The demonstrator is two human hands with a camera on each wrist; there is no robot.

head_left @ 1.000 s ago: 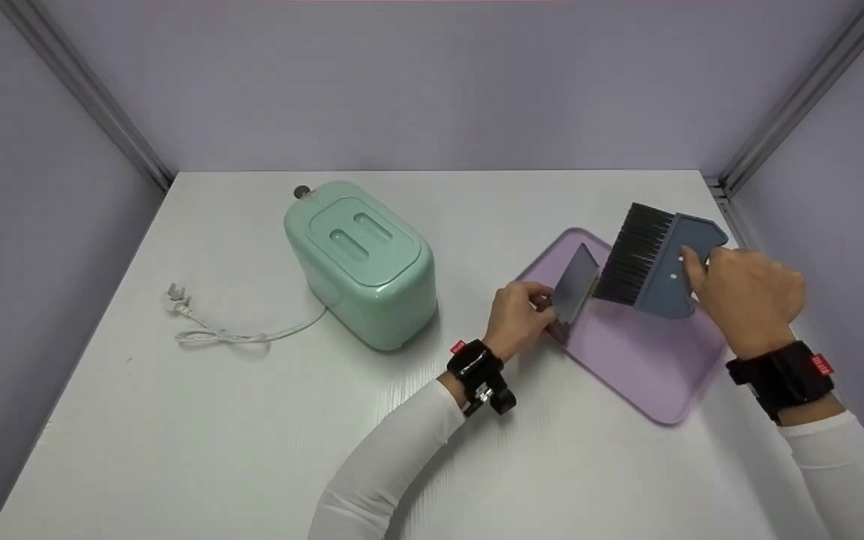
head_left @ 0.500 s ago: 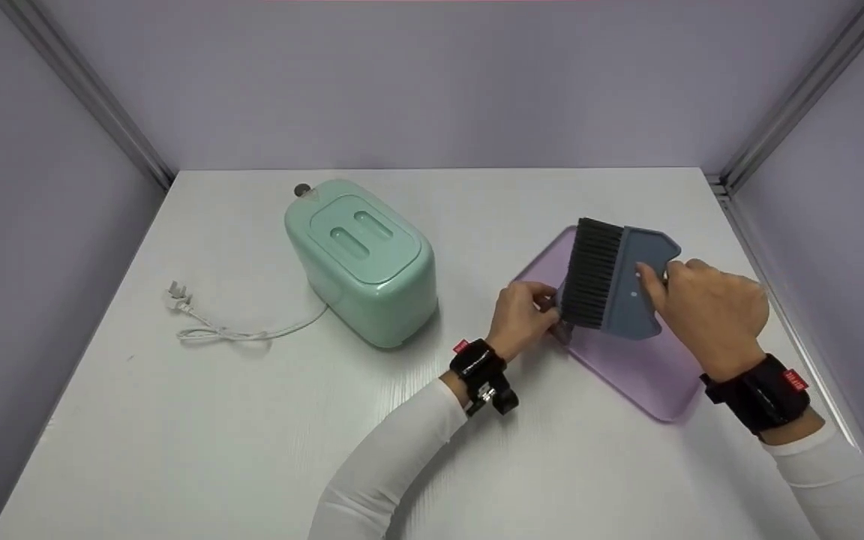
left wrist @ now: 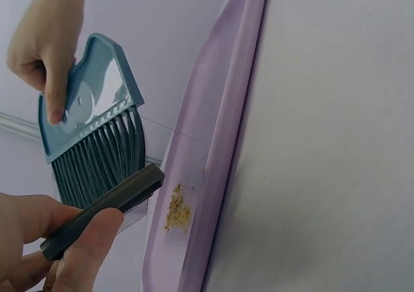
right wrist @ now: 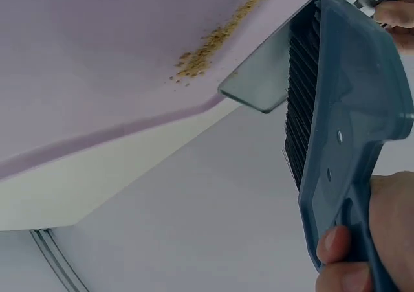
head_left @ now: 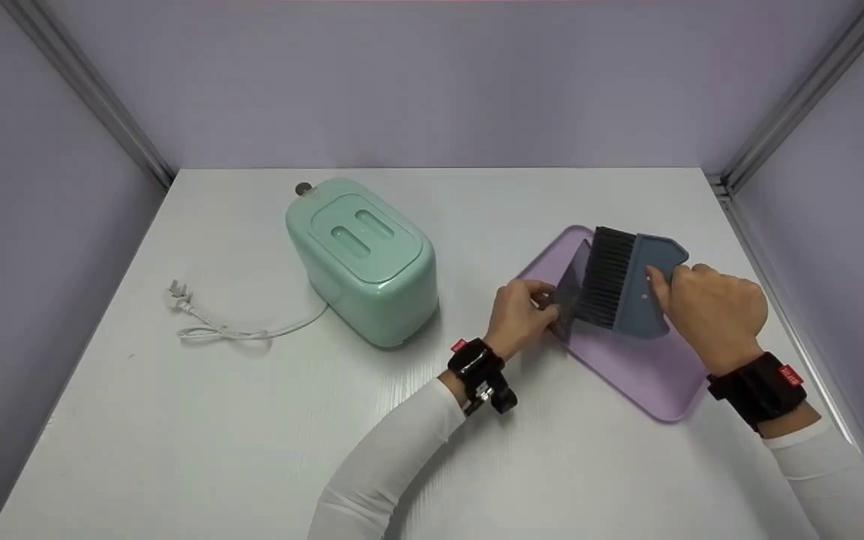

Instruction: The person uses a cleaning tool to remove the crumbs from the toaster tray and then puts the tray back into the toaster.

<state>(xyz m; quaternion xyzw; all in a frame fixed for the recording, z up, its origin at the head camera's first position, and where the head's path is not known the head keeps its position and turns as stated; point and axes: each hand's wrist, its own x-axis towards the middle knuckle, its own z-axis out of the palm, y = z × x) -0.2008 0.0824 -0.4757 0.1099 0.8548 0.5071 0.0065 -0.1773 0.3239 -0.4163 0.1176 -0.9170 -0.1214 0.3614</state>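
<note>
Over the tray (head_left: 631, 367), left hand (head_left: 520, 313) pinches scraper (head_left: 568, 291) beside brush (head_left: 632, 289) gripped by right hand (head_left: 715, 311)

The left sleeve (head_left: 394, 454) and right sleeve (head_left: 826, 469) are white, long and plain, the left one creased, and both end short of the wrists. Each wrist wears a wide black strap, the left strap (head_left: 475, 361) and the right strap (head_left: 756, 394), with a small red tag on it. The right tag (head_left: 790, 375) carries pale lettering. A black camera mount (head_left: 503, 399) with a silvery metal piece (head_left: 484, 392) juts from the left strap.
</note>
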